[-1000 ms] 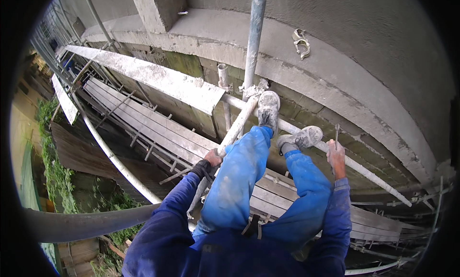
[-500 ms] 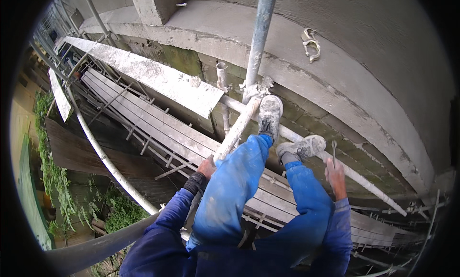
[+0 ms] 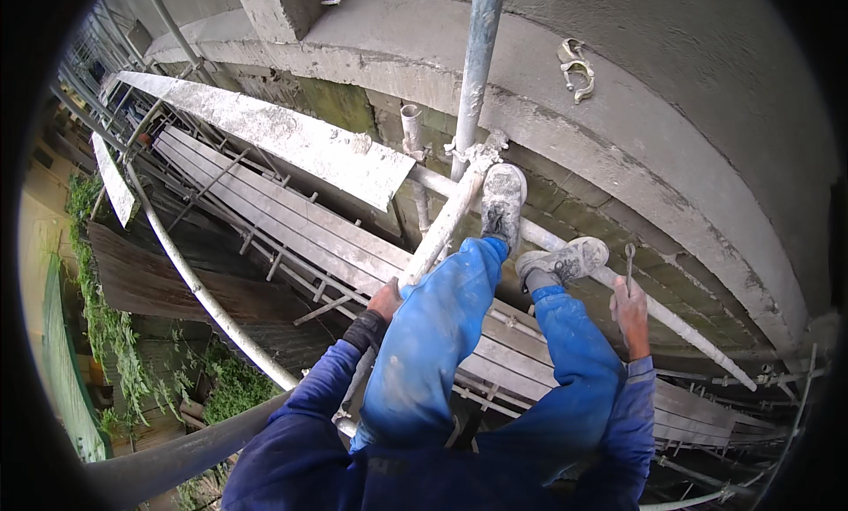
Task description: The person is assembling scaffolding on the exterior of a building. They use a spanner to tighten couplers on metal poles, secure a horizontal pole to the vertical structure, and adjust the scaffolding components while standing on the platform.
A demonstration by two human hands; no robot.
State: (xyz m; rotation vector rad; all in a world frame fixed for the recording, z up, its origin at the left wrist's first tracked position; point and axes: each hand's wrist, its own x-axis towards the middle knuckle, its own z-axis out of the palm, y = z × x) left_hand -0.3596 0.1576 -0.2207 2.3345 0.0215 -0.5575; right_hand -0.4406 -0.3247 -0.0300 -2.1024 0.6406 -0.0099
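Note:
My left hand [image 3: 385, 301] is closed around the lower end of a white, plaster-caked scaffold pipe [image 3: 446, 221], beside my left knee. In my right hand [image 3: 631, 317] I hold a metal spanner [image 3: 629, 258], its ringed head pointing up past my fingers. Both my plaster-covered shoes rest on a long horizontal scaffold pipe [image 3: 680, 333], the left one [image 3: 504, 193] close to a caked coupler [image 3: 481, 154] at the upright pipe [image 3: 480, 60]. Where my left fingers wrap behind the pipe, they are partly hidden.
Two loose scaffold clamps [image 3: 577, 71] lie on the concrete ledge [image 3: 415, 25] at the wall. A white-splashed board [image 3: 274, 131] runs off to the upper left. Below is a plank walkway [image 3: 291, 215]. A grey pipe [image 3: 190, 440] crosses at lower left, above plants [image 3: 234, 383].
My right hand with the spanner has shifted slightly to the right. My left hand keeps its grip on the pipe, and the whole view has moved a little.

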